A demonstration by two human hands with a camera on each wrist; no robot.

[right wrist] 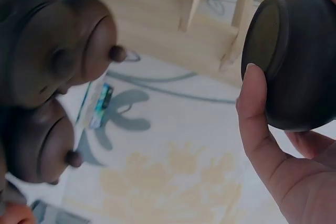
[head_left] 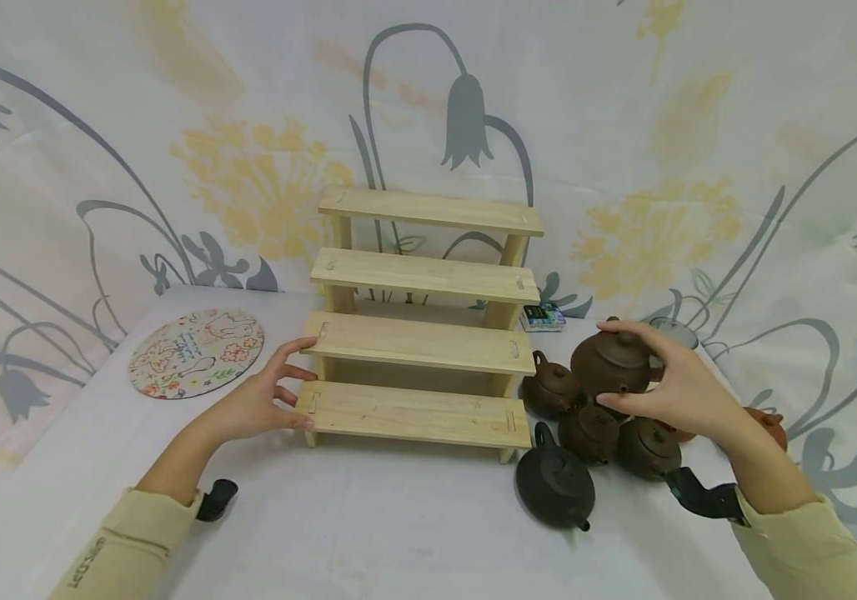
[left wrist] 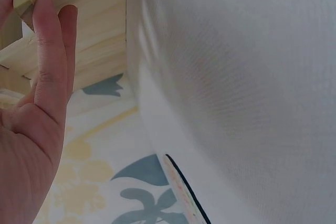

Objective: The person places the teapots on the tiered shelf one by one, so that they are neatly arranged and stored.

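My left hand (head_left: pixel 252 406) holds the left end of a four-tier wooden display stand (head_left: pixel 417 340), its fingers and thumb at the ends of the two lower boards. In the left wrist view, fingers (left wrist: pixel 50 61) lie against a board's corner. A round dark brown teapot (head_left: pixel 608 363) is in my right hand (head_left: pixel 679 387), gripped between thumb and fingers above a cluster of other teapots. The right wrist view shows its round base (right wrist: pixel 264 38) tipped toward the camera. Below and beside it are smaller brown teapots (head_left: pixel 588 433) and a black, flatter teapot (head_left: pixel 554 485).
A round patterned board (head_left: pixel 196 354) lies on the white table (head_left: pixel 368 533) at the left. Behind the teapots sits a small colourful box (head_left: pixel 543 317). An orange-brown teapot (head_left: pixel 768 425) is partly hidden by my right forearm. A floral cloth (head_left: pixel 608 125) hangs at the back.
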